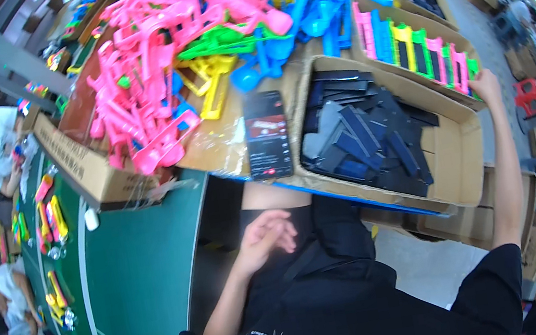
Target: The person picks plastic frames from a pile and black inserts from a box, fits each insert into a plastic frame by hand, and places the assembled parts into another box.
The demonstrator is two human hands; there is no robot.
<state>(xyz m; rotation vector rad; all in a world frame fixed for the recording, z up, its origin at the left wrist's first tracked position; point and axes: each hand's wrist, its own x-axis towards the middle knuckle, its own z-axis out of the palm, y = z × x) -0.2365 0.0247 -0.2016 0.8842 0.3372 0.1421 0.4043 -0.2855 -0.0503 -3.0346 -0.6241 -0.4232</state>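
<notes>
My left hand (266, 238) hovers over my lap, its fingers loosely bent and apart, and nothing shows in it. Out at the far right, my right hand (486, 86) grips the end of a row of coloured plastic frames. Its fingers close on a green plastic frame (473, 67), partly hidden by them. Pink, blue, yellow and green frames (402, 47) stand side by side in that row, in a cardboard box. Nearer me, an open cardboard box (455, 146) holds a loose heap of dark flat strips (364, 139).
A big heap of pink plastic parts (149, 67) covers the table's far left, with blue parts (321, 14) beside it. A phone (267, 136) lies near the front edge. Left stand a cardboard carton (91, 169) and a green table (138, 270); other people sit beyond.
</notes>
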